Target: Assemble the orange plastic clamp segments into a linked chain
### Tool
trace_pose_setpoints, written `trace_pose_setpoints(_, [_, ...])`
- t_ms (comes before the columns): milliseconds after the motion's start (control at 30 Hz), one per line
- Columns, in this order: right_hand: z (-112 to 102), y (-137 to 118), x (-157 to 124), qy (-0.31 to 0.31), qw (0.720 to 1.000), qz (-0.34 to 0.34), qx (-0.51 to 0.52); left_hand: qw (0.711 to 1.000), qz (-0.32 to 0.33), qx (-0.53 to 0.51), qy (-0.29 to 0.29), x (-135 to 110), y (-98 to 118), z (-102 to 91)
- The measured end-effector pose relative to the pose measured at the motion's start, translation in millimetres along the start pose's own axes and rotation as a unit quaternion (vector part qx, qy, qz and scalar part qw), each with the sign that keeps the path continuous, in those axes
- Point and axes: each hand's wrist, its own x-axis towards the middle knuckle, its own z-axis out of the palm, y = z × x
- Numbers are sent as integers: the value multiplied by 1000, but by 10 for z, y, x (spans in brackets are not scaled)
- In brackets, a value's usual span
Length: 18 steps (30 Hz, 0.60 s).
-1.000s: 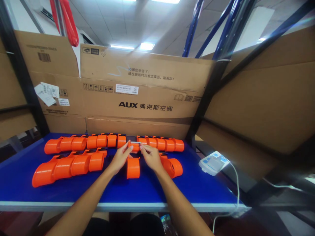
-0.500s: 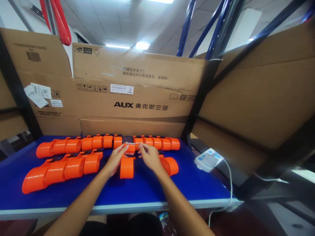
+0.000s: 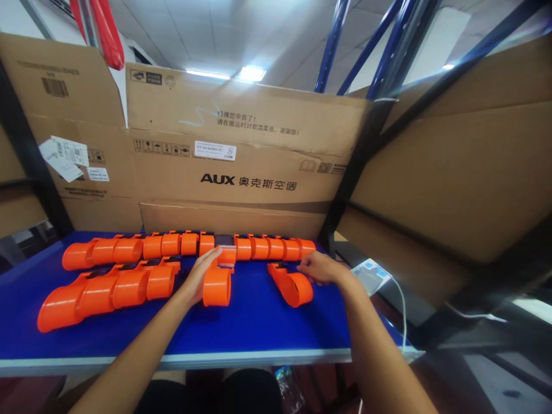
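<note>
- Head view: the left hand [image 3: 199, 278] is gripping an orange curved piece [image 3: 217, 286] that is lying mid-table on the blue table [image 3: 259, 322], fingertips touching a small part at its far end.
- The right hand [image 3: 321, 268] is resting half-curled, holding nothing, just beside another orange piece [image 3: 293, 284].
- Two long rows of orange segments [image 3: 129, 250] are lying behind and to the left, before cardboard boxes [image 3: 241, 167].

Table [image 3: 259, 328]: two part rows [image 3: 185, 244] [image 3: 107, 290]; cardboard boxes [image 3: 241, 167] behind; white device [image 3: 371, 275] right.
</note>
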Motion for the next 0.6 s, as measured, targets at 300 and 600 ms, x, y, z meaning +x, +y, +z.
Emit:
trace_pose_setpoints(300, [204,-54,41,-128,988,54,-62,994,-7,49,-100,-68,-31,80])
trace_pose_setpoints(600, [-5,-203,-102,-48,990,98,-86,989,-11,90,-116,-16,-83,20])
